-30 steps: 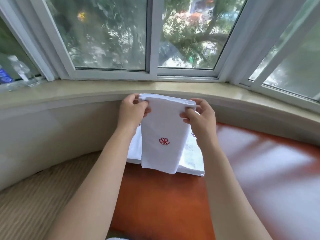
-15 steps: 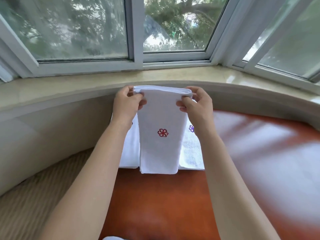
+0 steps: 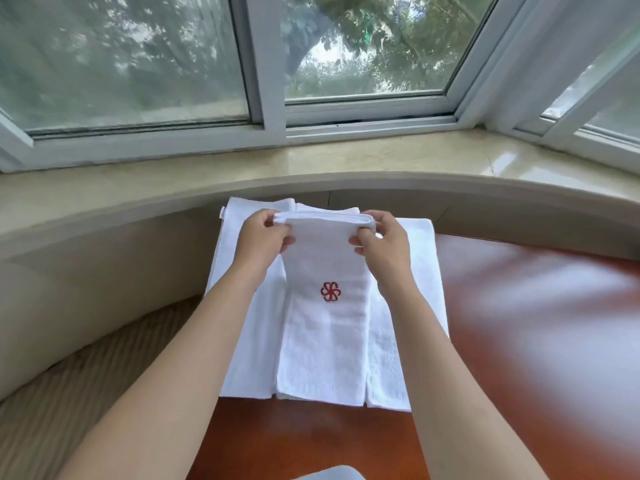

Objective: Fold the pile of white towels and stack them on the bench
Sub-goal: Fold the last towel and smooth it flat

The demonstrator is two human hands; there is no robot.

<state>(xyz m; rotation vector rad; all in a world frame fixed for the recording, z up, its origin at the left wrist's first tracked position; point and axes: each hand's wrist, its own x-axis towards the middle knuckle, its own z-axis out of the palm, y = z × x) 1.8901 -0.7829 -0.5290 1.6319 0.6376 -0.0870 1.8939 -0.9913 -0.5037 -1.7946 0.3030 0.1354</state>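
Note:
A folded white towel (image 3: 325, 341) with a red flower emblem lies lengthwise over a stack of folded white towels (image 3: 415, 271) on the glossy orange-brown bench (image 3: 519, 341). My left hand (image 3: 261, 239) pinches the towel's far left corner. My right hand (image 3: 384, 240) pinches its far right corner, at the folded far edge. The towel's near end rests on the stack by the stack's front edge.
A curved beige marble sill (image 3: 311, 171) and the window frame (image 3: 270, 116) run behind the bench. Beige ribbed upholstery (image 3: 69, 393) lies at the lower left. A bit of white cloth (image 3: 332, 474) shows at the bottom edge.
Both hands have lowered the emblem towel from hanging upright down onto the stack. My view has tilted downward, so the stack shows more fully.

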